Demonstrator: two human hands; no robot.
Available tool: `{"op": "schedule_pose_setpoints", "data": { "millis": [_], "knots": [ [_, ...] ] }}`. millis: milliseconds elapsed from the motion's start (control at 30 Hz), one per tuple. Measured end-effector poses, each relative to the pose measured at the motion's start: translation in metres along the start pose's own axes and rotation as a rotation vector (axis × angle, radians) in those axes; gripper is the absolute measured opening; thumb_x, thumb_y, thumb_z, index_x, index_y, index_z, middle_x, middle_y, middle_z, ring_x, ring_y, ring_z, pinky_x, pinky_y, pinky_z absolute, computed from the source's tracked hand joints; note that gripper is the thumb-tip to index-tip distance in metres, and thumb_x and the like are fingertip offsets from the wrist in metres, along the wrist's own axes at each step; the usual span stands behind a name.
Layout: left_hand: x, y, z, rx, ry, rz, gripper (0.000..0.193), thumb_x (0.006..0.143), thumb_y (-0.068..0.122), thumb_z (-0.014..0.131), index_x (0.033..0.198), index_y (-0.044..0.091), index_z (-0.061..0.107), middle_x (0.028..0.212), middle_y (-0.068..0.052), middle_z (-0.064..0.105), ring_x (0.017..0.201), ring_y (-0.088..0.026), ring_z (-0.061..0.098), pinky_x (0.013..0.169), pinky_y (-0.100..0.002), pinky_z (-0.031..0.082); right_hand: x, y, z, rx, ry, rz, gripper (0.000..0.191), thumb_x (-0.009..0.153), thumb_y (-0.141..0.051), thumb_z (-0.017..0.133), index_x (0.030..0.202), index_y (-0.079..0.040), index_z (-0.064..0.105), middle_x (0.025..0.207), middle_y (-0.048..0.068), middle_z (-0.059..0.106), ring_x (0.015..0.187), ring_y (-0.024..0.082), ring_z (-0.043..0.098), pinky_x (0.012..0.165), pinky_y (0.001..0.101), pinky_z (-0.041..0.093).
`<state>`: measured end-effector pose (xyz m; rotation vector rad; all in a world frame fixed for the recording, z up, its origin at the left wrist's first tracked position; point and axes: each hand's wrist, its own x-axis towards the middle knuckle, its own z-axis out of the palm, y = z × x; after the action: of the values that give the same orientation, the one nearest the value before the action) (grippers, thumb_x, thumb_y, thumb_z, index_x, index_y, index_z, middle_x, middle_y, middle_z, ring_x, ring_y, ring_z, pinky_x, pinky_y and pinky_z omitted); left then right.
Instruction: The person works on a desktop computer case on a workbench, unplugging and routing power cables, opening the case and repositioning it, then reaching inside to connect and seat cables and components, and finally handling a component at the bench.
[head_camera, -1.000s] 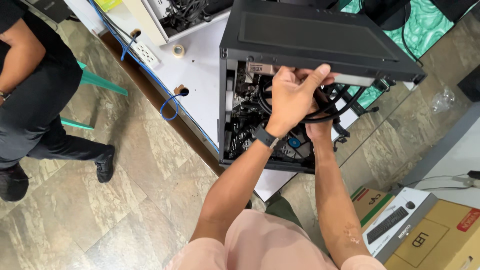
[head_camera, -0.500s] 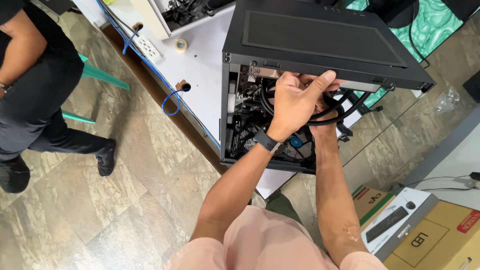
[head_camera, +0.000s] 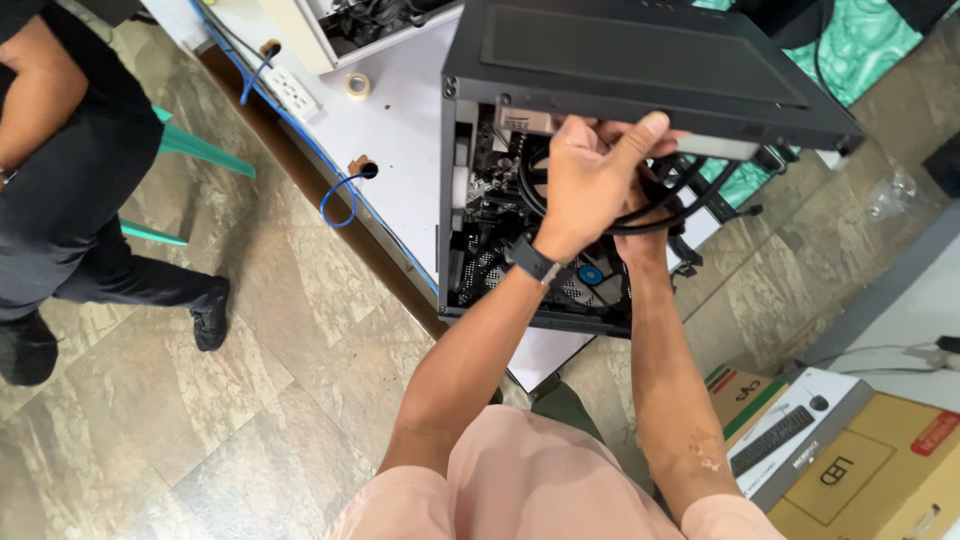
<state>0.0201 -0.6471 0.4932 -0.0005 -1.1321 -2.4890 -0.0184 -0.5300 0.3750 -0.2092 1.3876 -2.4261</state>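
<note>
Black cables (head_camera: 650, 205) crowd both hands—left hand (head_camera: 590, 185) foremost.

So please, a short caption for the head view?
Left hand gripping black tubes inside an open black computer case, right hand behind.

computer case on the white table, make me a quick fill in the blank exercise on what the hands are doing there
1. The left hand reaches into the open black computer case and grips a bundle of black ____.
2. On the left wrist sits a dark ____.
3. A roll of tape lies on the ____ table.
4. The right hand is mostly hidden behind the ____ hand.

Missing words: cables; watch; white; left
</note>
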Motion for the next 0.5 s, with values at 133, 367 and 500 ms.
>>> {"op": "schedule_pose_setpoints", "data": {
  "millis": [133,367,500],
  "knots": [
    [0.005,0.0,0.002,-0.052,-0.003,0.024,0.028,0.1,0.005,0.068,0.119,-0.011,0.055,0.103,-0.021,0.073,0.095,-0.026,0.076,0.086,-0.035,0.065,-0.009,0.006,-0.002,-0.172,0.1,-0.036,0.042,0.097,-0.018,0.075,0.131,0.0,0.06,0.119,0.003,0.067,0.105,0.013,0.065,0.087,0.0277,0.054],
    [0.009,0.002,-0.002,-0.049,-0.03,0.033,0.029,0.102,0.004,0.068,0.121,-0.013,0.053,0.104,-0.022,0.073,0.096,-0.027,0.076,0.086,-0.036,0.065,-0.015,0.002,0.009,-0.623,0.172,-0.211,0.026,0.103,-0.02,0.066,0.119,0.0,0.068,0.114,0.001,0.072,0.103,0.009,0.066,0.087,0.0254,0.054],
    [0.008,0.001,-0.005,-0.014,-0.063,-0.014,0.025,0.107,0.003,0.068,0.107,-0.022,0.065,0.097,-0.025,0.075,0.098,-0.028,0.077,0.09,-0.036,0.065,-0.019,-0.008,0.001,-0.606,0.07,-0.081,0.024,0.104,-0.02,0.067,0.116,0.001,0.069,0.109,0.001,0.069,0.096,0.008,0.061,0.081,0.0262,0.051]
  ]
}}
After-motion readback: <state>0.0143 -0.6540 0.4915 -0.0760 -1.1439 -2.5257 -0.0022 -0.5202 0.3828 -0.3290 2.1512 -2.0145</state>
